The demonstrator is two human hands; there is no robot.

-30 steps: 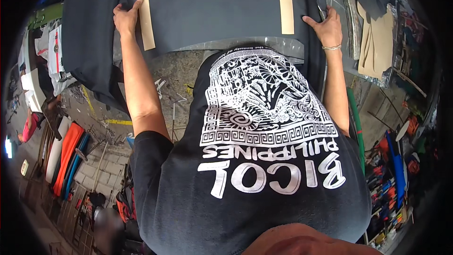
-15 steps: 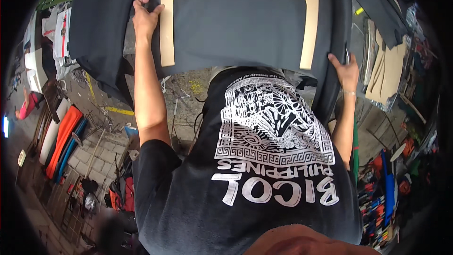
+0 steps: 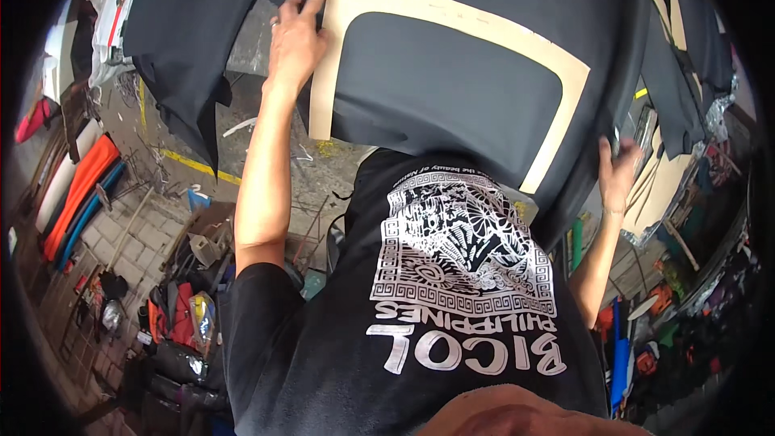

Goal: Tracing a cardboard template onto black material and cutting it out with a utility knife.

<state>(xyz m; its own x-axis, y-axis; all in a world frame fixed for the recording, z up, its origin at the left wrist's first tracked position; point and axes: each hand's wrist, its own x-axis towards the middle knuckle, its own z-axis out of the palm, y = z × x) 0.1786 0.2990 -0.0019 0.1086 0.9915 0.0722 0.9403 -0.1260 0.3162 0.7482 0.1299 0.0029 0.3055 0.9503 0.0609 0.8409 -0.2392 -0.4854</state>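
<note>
- Dark fabric (image 3: 452, 89) spread flat across the top of the head view, tan template (image 3: 452, 16) lying on it as an arch: long bar running left to right, sloping down toward the right, two legs pointing back toward the body.
- Left hand (image 3: 295, 32) resting open, palm down, fingers (image 3: 311, 4) spread over the template's upper-left corner; pressing, not gripping.
- Right hand (image 3: 617, 173) at the fabric's right edge, just past the template's right leg; fingers curled at the cloth's border, actual grip not clear enough to tell.
- Template lying ahead of both hands and between them, left hand on it, right hand near but apart.
- Printed black shirt (image 3: 452, 299) filling the lower middle.
- Orange rolls (image 3: 73, 186) on the floor, far left.
</note>
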